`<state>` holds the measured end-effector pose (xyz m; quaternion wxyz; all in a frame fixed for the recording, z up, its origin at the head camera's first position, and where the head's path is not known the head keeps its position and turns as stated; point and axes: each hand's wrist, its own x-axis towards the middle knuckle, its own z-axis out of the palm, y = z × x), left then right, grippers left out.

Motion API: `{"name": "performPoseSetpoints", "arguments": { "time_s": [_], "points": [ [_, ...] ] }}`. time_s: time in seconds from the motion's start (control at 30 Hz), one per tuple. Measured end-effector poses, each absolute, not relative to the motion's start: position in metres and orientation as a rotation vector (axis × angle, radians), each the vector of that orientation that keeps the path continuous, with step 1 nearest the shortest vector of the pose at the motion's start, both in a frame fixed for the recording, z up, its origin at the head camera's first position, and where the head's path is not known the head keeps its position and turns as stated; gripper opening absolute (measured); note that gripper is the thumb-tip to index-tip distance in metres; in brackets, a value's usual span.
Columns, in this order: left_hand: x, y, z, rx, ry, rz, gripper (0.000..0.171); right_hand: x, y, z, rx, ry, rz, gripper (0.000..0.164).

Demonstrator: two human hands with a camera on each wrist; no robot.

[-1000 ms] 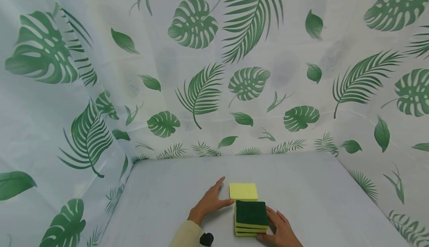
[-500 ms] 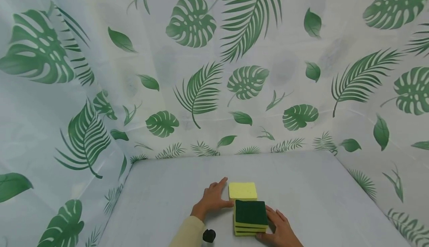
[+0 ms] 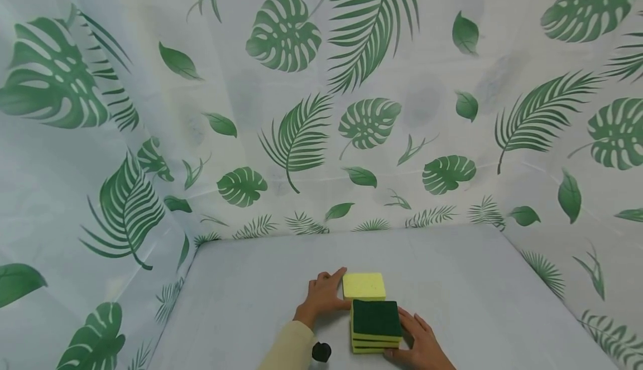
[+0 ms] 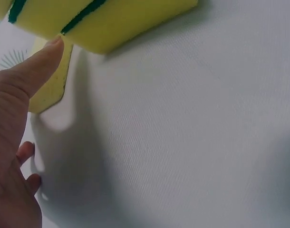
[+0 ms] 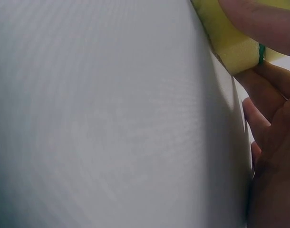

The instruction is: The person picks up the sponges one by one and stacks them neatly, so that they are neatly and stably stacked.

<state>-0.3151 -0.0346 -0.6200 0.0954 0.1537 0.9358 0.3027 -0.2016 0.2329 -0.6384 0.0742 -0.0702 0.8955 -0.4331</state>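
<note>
A neat stack of several sponges (image 3: 375, 318), yellow with dark green scouring tops, sits near the front of the table. Just behind it lies a single sponge (image 3: 364, 285), yellow face up. My right hand (image 3: 422, 345) holds the stack by its right side, thumb at the front and fingers along the side; in the right wrist view the thumb crosses a yellow sponge (image 5: 235, 54). To the left, my left hand (image 3: 321, 294) is spread, its index fingertip right at the single sponge's left edge. The left wrist view has that thumb (image 4: 43, 64) straight against the stack's side.
The pale table (image 3: 261, 280) extends to both sides and behind the sponges. A leaf-patterned curtain (image 3: 321, 208) hangs along its back and sides. A small black round object (image 3: 321, 351) shows beside the left sleeve (image 3: 291, 345).
My left hand has shifted right, its index finger coming up to the single sponge's edge. The right hand and the stack have stayed in place.
</note>
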Motion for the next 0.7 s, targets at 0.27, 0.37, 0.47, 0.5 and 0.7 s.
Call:
{"name": "performPoseSetpoints", "arguments": {
  "time_s": [0.27, 0.37, 0.47, 0.5, 0.7],
  "points": [
    [-0.317, -0.031, -0.631, 0.426, 2.807, 0.939, 0.085, -0.2, 0.232, -0.635, -0.19, 2.679, -1.28, 0.1],
    [-0.316, -0.03, -0.631, 0.4, 2.813, 0.965, 0.082, -0.201, 0.231, -0.634, -0.172, 2.674, -1.278, 0.099],
    [-0.315, -0.029, -0.63, 0.387, 2.82, 0.987, 0.079, -0.202, 0.23, -0.634, -0.16, 2.665, -1.281, 0.099],
    [-0.315, -0.029, -0.63, 0.389, 2.825, 0.995, 0.078, -0.202, 0.231, -0.635, -0.158, 2.663, -1.285, 0.099],
    [-0.308, -0.031, -0.624, 0.373, 2.826, 1.042, 0.075, -0.203, 0.231, -0.638, -0.156, 2.654, -1.293, 0.1]
  ]
}}
